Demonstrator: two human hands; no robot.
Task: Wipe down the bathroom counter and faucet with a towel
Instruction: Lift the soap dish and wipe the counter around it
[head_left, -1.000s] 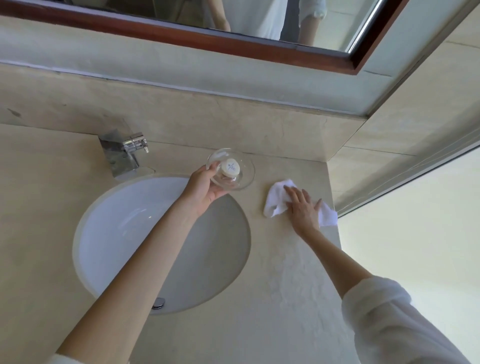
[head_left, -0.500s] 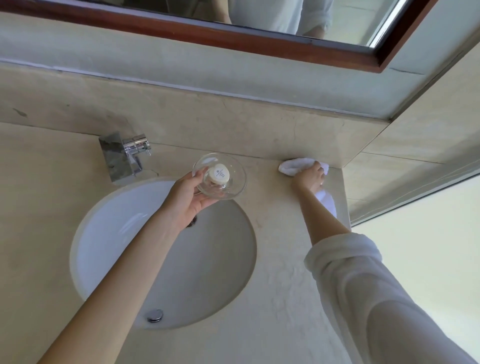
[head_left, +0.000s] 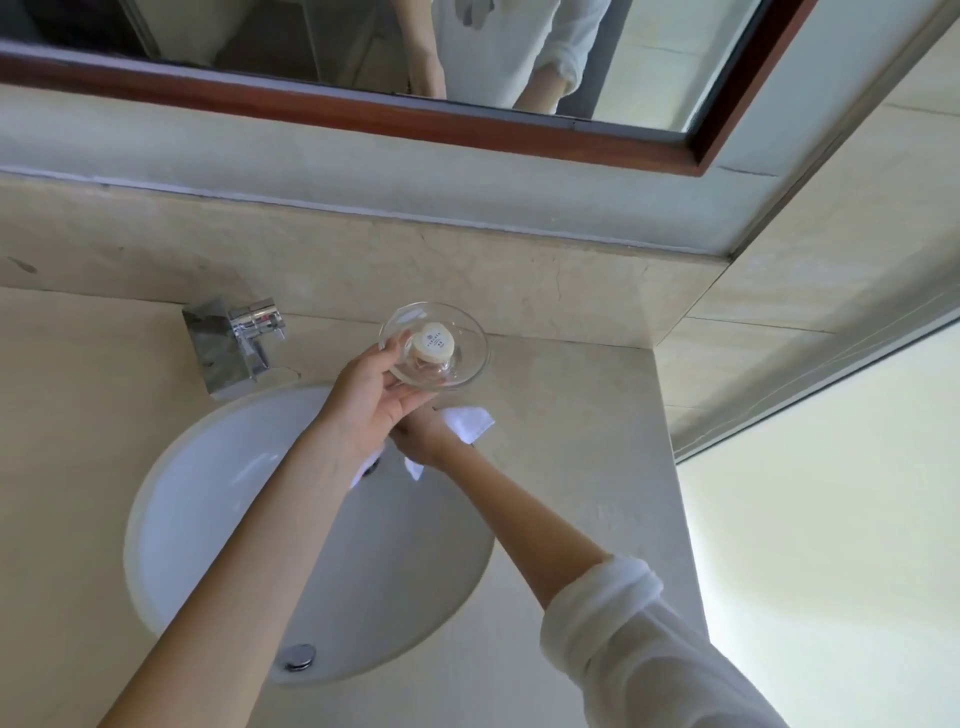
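Observation:
My left hand (head_left: 371, 400) holds a clear glass dish (head_left: 457, 364) lifted above the beige stone counter (head_left: 582, 415); a small round wrapped soap (head_left: 430, 347) lies in the dish. Beneath that hand, my right hand (head_left: 423, 441) presses a white towel (head_left: 467, 422) onto the counter at the sink's back rim. Part of the towel is hidden under my left wrist. The chrome faucet (head_left: 234, 343) stands to the left behind the sink, apart from both hands.
A white oval sink (head_left: 218, 519) is set into the counter, with a chrome overflow cap (head_left: 300, 657) near its front. A stone backsplash (head_left: 363, 260) and a wood-framed mirror (head_left: 363, 111) rise behind. The counter ends at a wall (head_left: 831, 234) on the right.
My right hand has dragged the towel from the back right corner leftward to the sink's rim, under my left hand. The dish stays lifted in my left hand.

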